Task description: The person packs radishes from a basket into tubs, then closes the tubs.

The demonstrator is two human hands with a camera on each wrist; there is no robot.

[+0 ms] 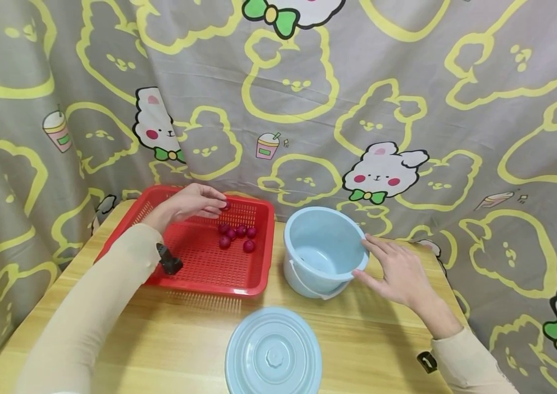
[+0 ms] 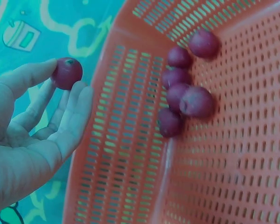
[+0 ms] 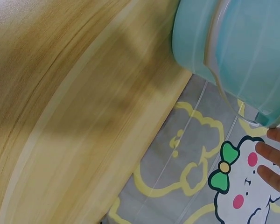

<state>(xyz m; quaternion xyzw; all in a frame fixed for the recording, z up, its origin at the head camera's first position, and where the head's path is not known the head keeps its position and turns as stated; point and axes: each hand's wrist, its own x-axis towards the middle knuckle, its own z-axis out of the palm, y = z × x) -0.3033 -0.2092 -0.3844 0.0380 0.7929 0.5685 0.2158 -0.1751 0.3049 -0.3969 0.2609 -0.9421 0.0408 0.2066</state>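
In the left wrist view my left hand (image 2: 42, 116) pinches one dark red round fruit (image 2: 68, 73) between thumb and fingers, beside the wall of the red basket (image 2: 116, 140). Several more fruits (image 2: 199, 101) lie on the basket floor near that wall. The head view has my left hand (image 1: 192, 202) over the basket (image 1: 199, 287). To the right stands a light blue bucket (image 1: 308, 279), upright, with its handle hanging down the front. My right hand (image 1: 396, 273) touches the bucket's right rim with spread fingers; in the right wrist view, its fingers (image 3: 273, 156) show at the edge.
A round light blue lid (image 1: 273, 355) lies on the wooden table (image 1: 175, 339) in front of the bucket and basket. Behind the table hangs a grey curtain (image 1: 219, 82) with yellow and white cartoon figures.
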